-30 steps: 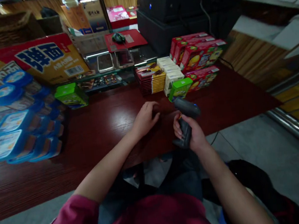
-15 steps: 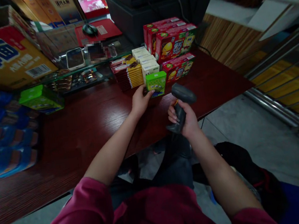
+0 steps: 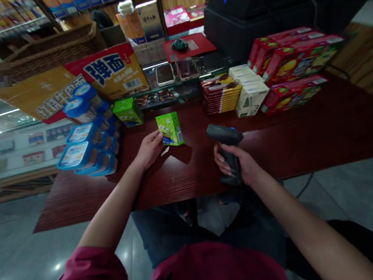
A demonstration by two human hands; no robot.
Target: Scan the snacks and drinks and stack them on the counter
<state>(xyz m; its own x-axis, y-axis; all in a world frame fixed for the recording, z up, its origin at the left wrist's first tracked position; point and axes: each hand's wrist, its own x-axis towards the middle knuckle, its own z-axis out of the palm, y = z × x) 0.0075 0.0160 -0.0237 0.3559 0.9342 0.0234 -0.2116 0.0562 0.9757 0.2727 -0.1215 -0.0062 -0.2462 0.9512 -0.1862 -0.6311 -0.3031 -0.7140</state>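
The left hand (image 3: pixel 150 150) clamps its fingers on a green cartoon-printed box (image 3: pixel 169 128) over the worktop (image 3: pixel 181 183), between blue-lidded tubs (image 3: pixel 79 154) and snack packs (image 3: pixel 221 96). The right hand (image 3: pixel 244 162) wraps its fingers round a barcode scanner (image 3: pixel 223 135), red cartons (image 3: pixel 290 63) beyond.

Left hand (image 3: pixel 150 150) grips small green box (image 3: pixel 168 131) over dark red table (image 3: pixel 184 178); right hand (image 3: pixel 247 165) holds scanner (image 3: pixel 223 134). Blue-lidded tubs (image 3: pixel 77 155) at left, red boxes (image 3: pixel 294 62) far right.

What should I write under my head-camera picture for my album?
Left hand holding a green box, right hand gripping a dark scanner, at a reddish-brown counter.
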